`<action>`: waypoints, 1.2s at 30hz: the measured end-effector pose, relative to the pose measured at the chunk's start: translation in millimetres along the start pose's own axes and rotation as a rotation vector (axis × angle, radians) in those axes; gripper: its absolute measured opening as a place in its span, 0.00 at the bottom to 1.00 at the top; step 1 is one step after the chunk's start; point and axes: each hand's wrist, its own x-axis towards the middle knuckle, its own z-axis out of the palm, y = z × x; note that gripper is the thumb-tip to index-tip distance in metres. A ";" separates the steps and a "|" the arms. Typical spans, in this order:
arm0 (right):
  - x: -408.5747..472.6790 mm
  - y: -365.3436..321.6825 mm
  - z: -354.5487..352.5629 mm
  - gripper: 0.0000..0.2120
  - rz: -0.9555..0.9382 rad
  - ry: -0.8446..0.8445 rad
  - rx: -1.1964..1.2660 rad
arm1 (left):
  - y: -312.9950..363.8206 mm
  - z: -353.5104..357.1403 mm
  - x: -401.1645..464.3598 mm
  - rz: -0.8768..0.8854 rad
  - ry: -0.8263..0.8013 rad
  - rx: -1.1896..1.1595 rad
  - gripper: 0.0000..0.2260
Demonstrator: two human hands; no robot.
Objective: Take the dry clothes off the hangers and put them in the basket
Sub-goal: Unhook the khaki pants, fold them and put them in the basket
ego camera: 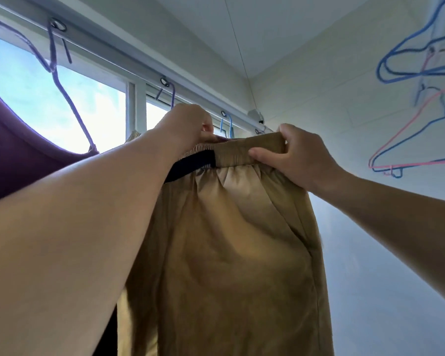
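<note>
Trousers of tan cloth hang in the middle of the view, their gathered elastic waistband level with both raised hands and the legs dropping straight down out of the bottom edge. The right hand grips the right end of the waistband, thumb pressed across the front of the band and fingers curled over its top edge. The left hand reaches to the left end of the band, its fingers bent and pinching at the top edge where a stitched inner seam and a dark strip show; exactly what the fingertips hold there is hidden behind the hand.

A white rail runs along the top of the window, with small rings fixed to it. A purple hanger hooks into one ring at upper left and carries a dark maroon garment that fills the left edge. Another purple hook sits in a ring just above the left hand, and a light blue hook hangs from a ring between the two hands, behind the waistband. On the wall at right, a bunch of blue and pink wire hangers hangs bare. No basket shows.
</note>
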 end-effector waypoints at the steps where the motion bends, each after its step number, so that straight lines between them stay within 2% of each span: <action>1: -4.2 2.8 -2.2 0.18 -0.020 0.018 -0.003 | 0.7 0.3 1.0 -0.008 0.003 0.002 0.15; 7: -25.8 11.8 -3.7 0.18 -0.089 0.143 0.028 | 10.1 5.5 5.6 -0.051 0.032 -0.029 0.14; 10: -38.2 16.9 2.7 0.17 -0.137 0.156 0.030 | 9.4 7.4 3.3 -0.048 0.081 -0.068 0.15; 12: -51.1 20.9 10.5 0.20 -0.163 0.140 0.029 | 10.4 6.7 2.8 -0.061 0.138 -0.120 0.15; 16: -60.5 25.4 26.2 0.20 -0.081 0.061 0.080 | 13.1 6.1 5.8 -0.105 0.185 -0.243 0.15; 19: -49.6 24.7 31.8 0.18 0.008 0.030 0.102 | 2.9 21.3 1.5 -0.095 0.170 -0.397 0.21; 21: -42.6 23.3 34.6 0.18 0.032 -0.011 0.097 | -4.7 37.9 -7.2 -0.157 0.255 -0.507 0.24; 23: -39.2 22.3 40.9 0.17 0.056 -0.057 0.115 | -11.2 54.6 -22.2 -0.307 0.396 -0.548 0.23; 25: -39.6 21.5 49.2 0.16 0.067 -0.094 0.129 | -13.9 71.6 -42.0 -0.437 0.462 -0.548 0.22; 32: -73.8 15.5 83.6 0.11 0.041 -0.401 0.106 | -1.8 124.3 -127.0 -0.557 0.438 -0.628 0.17; 36: -103.7 18.0 98.8 0.12 0.064 -0.576 0.125 | 12.2 153.6 -175.5 -0.532 0.251 -0.815 0.12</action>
